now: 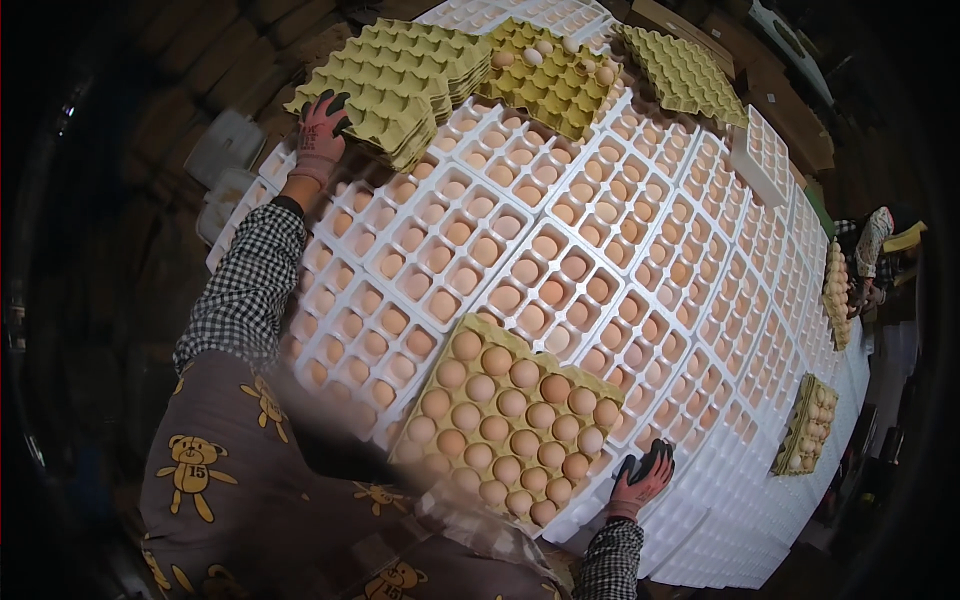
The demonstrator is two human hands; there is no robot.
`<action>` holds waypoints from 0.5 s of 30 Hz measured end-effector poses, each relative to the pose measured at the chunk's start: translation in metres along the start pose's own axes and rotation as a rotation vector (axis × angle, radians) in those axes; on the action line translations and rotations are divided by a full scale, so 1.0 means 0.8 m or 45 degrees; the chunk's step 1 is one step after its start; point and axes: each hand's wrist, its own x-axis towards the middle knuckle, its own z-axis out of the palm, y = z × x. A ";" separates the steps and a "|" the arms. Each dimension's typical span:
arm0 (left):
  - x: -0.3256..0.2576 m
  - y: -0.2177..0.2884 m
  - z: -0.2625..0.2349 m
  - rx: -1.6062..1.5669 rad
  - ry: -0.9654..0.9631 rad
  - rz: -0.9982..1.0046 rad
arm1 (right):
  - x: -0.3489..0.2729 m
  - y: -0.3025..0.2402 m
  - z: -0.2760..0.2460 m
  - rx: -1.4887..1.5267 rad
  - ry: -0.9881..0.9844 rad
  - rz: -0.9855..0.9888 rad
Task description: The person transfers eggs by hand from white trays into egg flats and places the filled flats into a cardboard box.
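Two gloved hands work over a wide spread of white egg trays (640, 250) holding brown eggs. On that spread's near edge sits a full cardboard egg tray (510, 420). Just right of this tray, the right hand (641, 478) rests flat on the white plastic, fingers spread apart, holding nothing. Well beyond the tray, at the far left, the left hand (320, 135) presses against a stack of empty cardboard trays (395, 75), fingers apart.
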 end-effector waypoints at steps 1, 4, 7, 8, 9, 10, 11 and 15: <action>-0.011 0.011 0.006 0.203 -0.275 -0.151 | -0.004 0.005 0.003 -0.008 -0.005 0.022; -0.014 0.043 0.012 0.407 -0.492 -0.219 | -0.005 0.024 0.010 -0.010 0.009 -0.120; -0.037 0.045 -0.032 0.430 -0.145 -0.003 | 0.006 0.031 0.014 0.074 -0.062 -0.077; -0.052 0.047 -0.047 0.364 -0.018 0.061 | 0.010 0.001 0.001 0.036 -0.006 -0.034; -0.093 0.063 -0.041 -0.148 -0.212 -0.096 | 0.002 -0.018 -0.010 0.235 0.070 0.102; -0.142 0.084 -0.038 -0.663 -0.406 -0.259 | -0.009 -0.032 -0.015 0.425 0.176 0.236; -0.195 0.135 -0.051 -1.088 -0.765 -0.638 | -0.026 -0.050 -0.015 0.641 0.060 0.329; -0.353 0.304 -0.104 -0.419 -0.993 -0.286 | -0.086 -0.124 0.022 0.891 -0.159 0.481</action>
